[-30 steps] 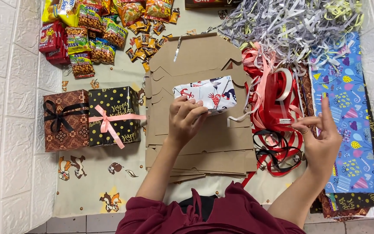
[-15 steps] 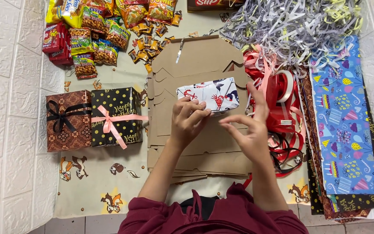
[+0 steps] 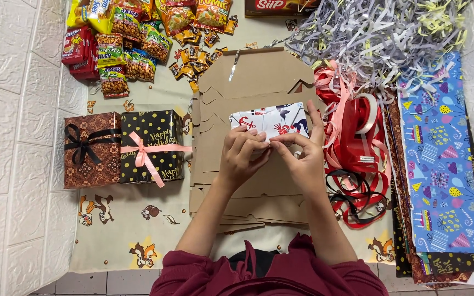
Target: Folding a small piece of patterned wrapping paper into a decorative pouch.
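While left hand (image 3: 242,156) stays clamped on the wrapped box (image 3: 272,119), right hand (image 3: 300,153) has joined, fingers pinching it.

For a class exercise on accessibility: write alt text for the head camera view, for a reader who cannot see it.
Both hands, left hand and right hand, press on a small white wrapped box lying on flat cardboard sheets. Two ribboned gift boxes sit left; red ribbons lie right.

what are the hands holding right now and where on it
Both hands hold the small wrapped box at its near edge: the left hand and right hand pinch the wrapping there, over the flat cardboard.
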